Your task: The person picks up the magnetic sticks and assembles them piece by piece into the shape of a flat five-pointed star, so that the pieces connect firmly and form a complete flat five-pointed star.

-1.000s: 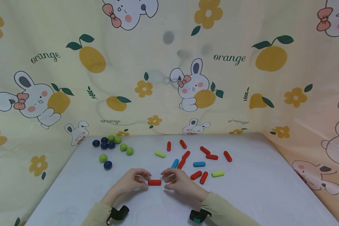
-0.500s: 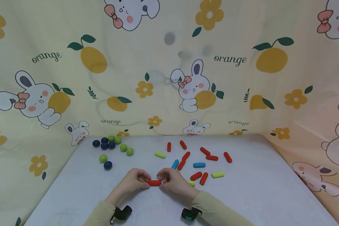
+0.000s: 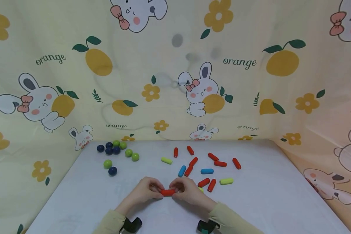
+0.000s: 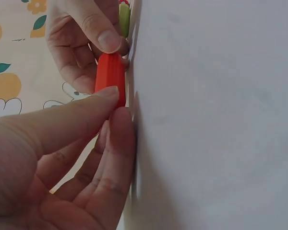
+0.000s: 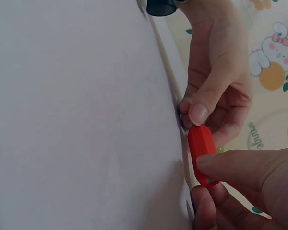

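Broadly, we see a cream cloth backdrop [image 3: 128,65] printed with rabbits, oranges and flowers, hanging behind a table [image 3: 76,201] with a plain white surface. Two beige sleeves [image 3: 234,217] come in from the bottom edge. Out of them reach a person's left hand [image 3: 144,190] and right hand [image 3: 188,192], facing each other near the front middle of the table. At each wrist we notice a black device [image 3: 133,225]. Between the hands, lying crosswise, is one red stick [image 3: 168,192]: the left thumb and fingertips are clamped on its left end, the right thumb and fingertips on its right end. We cannot tell whether it touches the table. Beyond the hands, mostly to the right, we count nine loose red sticks [image 3: 236,163], two blue sticks [image 3: 207,171] and three yellow-green sticks [image 3: 226,181], one of these partly hidden by the right hand. Smallest, at the far left, we find five green balls [image 3: 135,157] and five dark blue balls [image 3: 112,171], loosely clustered.
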### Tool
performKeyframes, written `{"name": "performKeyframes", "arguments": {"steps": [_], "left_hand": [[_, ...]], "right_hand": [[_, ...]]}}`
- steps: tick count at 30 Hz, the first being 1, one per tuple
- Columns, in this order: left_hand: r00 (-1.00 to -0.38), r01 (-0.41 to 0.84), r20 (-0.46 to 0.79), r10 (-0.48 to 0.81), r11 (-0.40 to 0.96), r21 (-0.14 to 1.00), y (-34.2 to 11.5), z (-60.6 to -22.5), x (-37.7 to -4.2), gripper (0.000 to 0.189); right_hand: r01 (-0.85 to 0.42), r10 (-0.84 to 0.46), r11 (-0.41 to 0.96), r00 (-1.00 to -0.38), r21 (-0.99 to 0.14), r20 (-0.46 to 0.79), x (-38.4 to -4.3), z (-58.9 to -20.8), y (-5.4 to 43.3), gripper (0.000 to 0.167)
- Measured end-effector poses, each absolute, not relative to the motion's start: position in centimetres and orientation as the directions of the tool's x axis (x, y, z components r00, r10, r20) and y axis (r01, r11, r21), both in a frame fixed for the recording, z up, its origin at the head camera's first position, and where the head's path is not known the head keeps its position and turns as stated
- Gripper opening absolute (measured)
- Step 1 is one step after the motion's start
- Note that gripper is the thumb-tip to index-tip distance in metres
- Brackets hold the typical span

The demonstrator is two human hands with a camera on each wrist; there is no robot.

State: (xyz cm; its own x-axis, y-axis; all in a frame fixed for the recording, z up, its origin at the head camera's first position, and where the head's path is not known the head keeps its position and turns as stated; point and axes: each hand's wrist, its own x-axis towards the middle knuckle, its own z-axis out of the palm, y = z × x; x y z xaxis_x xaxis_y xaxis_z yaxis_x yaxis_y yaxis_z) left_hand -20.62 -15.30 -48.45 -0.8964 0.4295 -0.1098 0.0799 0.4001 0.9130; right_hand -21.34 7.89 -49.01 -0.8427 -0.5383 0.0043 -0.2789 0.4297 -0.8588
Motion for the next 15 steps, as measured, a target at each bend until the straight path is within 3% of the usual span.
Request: {"name": "performKeyframes", "arguments": {"steps": [10,15], "left_hand": [[-0.892,0.046,-0.119,0.436,0.349,0.936,-15.8,-48.1,-20.5,0.024],[-0.911,0.099,-0.04,0.411,0.312,0.945,-18.7,-46.6,-21.1,0.036]], "right_hand": [[-0.286,-0.557,0.429,-0.831,-0.857,-0.002,-21.1,-48.9,8.6,0.024],[-0.261,-0.56,0.426,-0.828,-0.867,-0.026,-20.9,-48.8,8.6,0.023]]}}
